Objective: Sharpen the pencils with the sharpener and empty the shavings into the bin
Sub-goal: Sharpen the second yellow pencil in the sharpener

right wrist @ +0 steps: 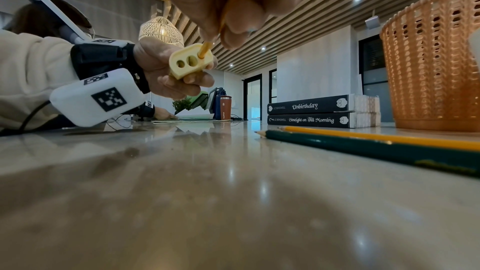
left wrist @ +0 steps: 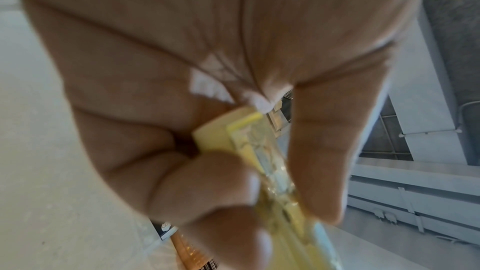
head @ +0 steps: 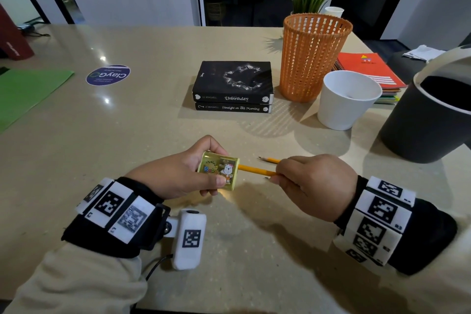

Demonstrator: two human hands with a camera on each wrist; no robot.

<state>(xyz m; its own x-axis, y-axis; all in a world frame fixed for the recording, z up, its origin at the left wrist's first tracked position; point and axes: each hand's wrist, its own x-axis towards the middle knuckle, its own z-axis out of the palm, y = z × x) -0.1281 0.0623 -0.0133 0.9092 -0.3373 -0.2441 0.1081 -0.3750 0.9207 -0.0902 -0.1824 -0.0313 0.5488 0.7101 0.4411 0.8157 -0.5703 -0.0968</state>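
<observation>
— How far along am I?
— My left hand (head: pixel 178 173) holds the sharpener (head: pixel 219 170); my right hand (head: pixel 316 183) holds a pencil (head: pixel 256 169) inside it. More pencils wait; shavings aren't binned yet.

Beige table (head: pixel 76 135) w/ 2 stacked books (head: pixel 233 86), orange basket (head: pixel 312 56), white cup (head: pixel 346 99), 2 pencils (right wrist: pixel 376 143), dark bin (head: pixel 430 120).

Person, two arms in view. Cream fleece sleeves (head: pixel 76 278) on both arms. Black fabric wrist bands (head: pixel 122 214), one per wrist, each carrying a row of white blocks printed with black square codes and small numerals. Left wrist: white rounded camera housing (head: pixel 190 238), one code marker on its face, black bracket, thin black cable (head: pixel 155 266) trailing beneath.
</observation>
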